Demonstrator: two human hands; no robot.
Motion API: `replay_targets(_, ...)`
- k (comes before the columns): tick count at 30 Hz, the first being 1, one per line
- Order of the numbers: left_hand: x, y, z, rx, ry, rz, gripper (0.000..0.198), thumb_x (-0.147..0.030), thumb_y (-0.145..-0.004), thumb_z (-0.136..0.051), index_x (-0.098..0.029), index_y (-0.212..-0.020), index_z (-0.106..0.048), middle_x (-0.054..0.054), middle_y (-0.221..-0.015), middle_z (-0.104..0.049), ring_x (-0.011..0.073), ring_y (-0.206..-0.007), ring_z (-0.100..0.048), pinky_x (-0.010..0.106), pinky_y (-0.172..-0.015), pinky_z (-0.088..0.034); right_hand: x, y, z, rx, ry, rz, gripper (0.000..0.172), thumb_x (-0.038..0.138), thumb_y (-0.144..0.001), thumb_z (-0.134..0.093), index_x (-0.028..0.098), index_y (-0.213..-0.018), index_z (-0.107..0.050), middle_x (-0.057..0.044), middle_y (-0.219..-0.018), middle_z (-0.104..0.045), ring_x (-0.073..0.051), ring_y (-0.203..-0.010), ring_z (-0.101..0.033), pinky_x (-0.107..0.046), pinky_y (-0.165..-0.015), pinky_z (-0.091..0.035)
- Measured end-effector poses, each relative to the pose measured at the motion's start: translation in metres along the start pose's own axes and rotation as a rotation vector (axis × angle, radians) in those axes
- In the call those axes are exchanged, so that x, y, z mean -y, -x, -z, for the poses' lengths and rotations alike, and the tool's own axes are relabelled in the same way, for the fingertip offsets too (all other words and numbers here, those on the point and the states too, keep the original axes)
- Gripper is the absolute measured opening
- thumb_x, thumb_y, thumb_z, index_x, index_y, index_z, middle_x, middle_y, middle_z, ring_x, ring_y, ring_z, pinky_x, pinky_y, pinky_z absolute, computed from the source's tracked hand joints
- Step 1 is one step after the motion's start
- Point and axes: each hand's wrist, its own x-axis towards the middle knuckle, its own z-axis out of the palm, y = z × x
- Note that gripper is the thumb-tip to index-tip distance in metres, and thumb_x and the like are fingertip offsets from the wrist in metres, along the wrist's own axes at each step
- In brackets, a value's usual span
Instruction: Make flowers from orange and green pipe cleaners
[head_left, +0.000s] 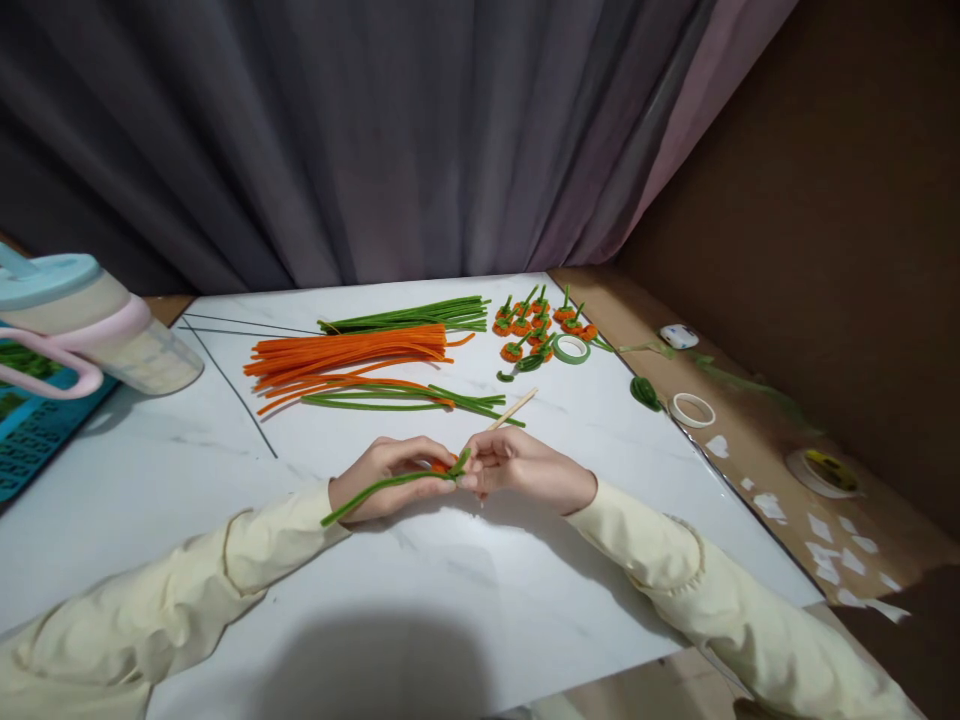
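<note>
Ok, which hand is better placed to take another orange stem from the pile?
Probably the left. The left hand lies nearer the orange pile, which is ahead of it; the right hand is farther off and seems to hold a stick. Both now pinch the green stem.

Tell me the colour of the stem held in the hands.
The stem is green, with an orange bit at its end; head view.

Grey curtain (337, 130) behind a white marble table (450, 600) — brown wall (825, 200) (dim) at right.
</note>
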Motion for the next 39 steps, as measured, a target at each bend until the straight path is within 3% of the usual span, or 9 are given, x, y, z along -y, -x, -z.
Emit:
replay_targets(4,-0.003,-0.005,0.014,0.146,-0.161,-0.178,0.018,-0.022,-0.082,-0.057,-0.015,-0.097,-0.065,0.012,-0.095,-0.069,0.0196,-0.086,-0.064,0.029,-0.079,-0.05,0.002,0.001,0.002,0.03,0.076,-0.013,0.008,0.016,-0.066,-0.061,0.013,-0.064,-0.054,0.003,-0.059,-0.053,-0.009,-0.054,-0.049,-0.021,-0.056,-0.041)
replay_targets(6,-0.005,-0.007,0.017,0.163,-0.187,-0.182,0.017,-0.021,-0.083,-0.056,-0.015,-0.095,-0.066,0.011,-0.094,-0.07,0.0194,-0.085,-0.065,0.028,-0.078,-0.05,0.002,0.001,0.001,0.028,0.129,-0.013,0.005,0.014,-0.068,-0.058,0.013,-0.065,-0.053,0.003,-0.058,-0.051,-0.009,-0.054,-0.048,-0.021,-0.056,-0.039)
replay_targets(10,-0.004,-0.007,0.015,0.178,-0.106,0.041,0.017,-0.025,-0.083,-0.056,-0.013,-0.092,-0.065,0.008,-0.082,-0.07,0.0148,-0.069,-0.064,0.02,-0.062,-0.049,0.001,0.001,-0.001,-0.01,0.263,0.034,0.007,0.009,-0.07,-0.051,0.014,-0.067,-0.05,0.003,-0.059,-0.05,-0.01,-0.057,-0.047,-0.022,-0.057,-0.037)
replay_targets(14,-0.001,-0.006,0.01,0.101,0.07,0.232,0.014,-0.025,-0.08,-0.059,-0.012,-0.083,-0.064,0.006,-0.08,-0.069,0.0147,-0.07,-0.063,0.021,-0.063,-0.049,-0.001,0.001,-0.003,-0.033,0.346,0.089,0.007,0.01,-0.072,-0.051,0.015,-0.069,-0.049,0.002,-0.062,-0.05,-0.01,-0.058,-0.047,-0.021,-0.056,-0.037)
replay_targets(22,-0.006,-0.005,0.002,-0.021,0.305,0.384,0.014,-0.026,-0.073,-0.067,-0.012,-0.078,-0.063,0.004,-0.075,-0.066,0.0138,-0.066,-0.062,0.023,-0.064,-0.051,-0.001,0.005,-0.003,-0.088,0.536,0.224,0.005,0.01,-0.076,-0.052,0.015,-0.073,-0.051,0.0,-0.067,-0.054,-0.01,-0.06,-0.049,-0.022,-0.058,-0.04)
replay_targets(29,-0.004,-0.008,0.001,-0.08,0.582,0.545,0.018,-0.024,-0.068,-0.074,-0.012,-0.075,-0.064,0.002,-0.071,-0.066,0.014,-0.069,-0.066,0.022,-0.066,-0.055,-0.007,0.01,-0.009,-0.242,0.85,0.563,0.009,0.008,-0.079,-0.046,0.016,-0.078,-0.05,-0.004,-0.073,-0.056,-0.013,-0.062,-0.05,-0.026,-0.059,-0.043)
replay_targets(35,-0.003,-0.009,0.004,-0.05,0.757,0.615,0.02,-0.022,-0.063,-0.079,-0.01,-0.073,-0.066,0.004,-0.07,-0.069,0.013,-0.063,-0.067,0.018,-0.063,-0.056,-0.01,0.012,-0.011,-0.199,1.093,0.83,0.015,0.008,-0.088,-0.034,0.013,-0.091,-0.048,-0.012,-0.085,-0.056,-0.019,-0.077,-0.052,-0.032,-0.067,-0.048)
replay_targets(39,-0.002,-0.009,0.006,-0.022,0.881,0.659,0.021,-0.019,-0.059,-0.081,-0.009,-0.071,-0.066,0.004,-0.067,-0.069,0.012,-0.057,-0.066,0.015,-0.058,-0.055,-0.008,0.013,-0.009,-0.181,1.386,1.051,0.025,0.007,-0.092,-0.028,0.008,-0.098,-0.052,-0.018,-0.089,-0.059,-0.023,-0.08,-0.054,-0.037,-0.066,-0.049)
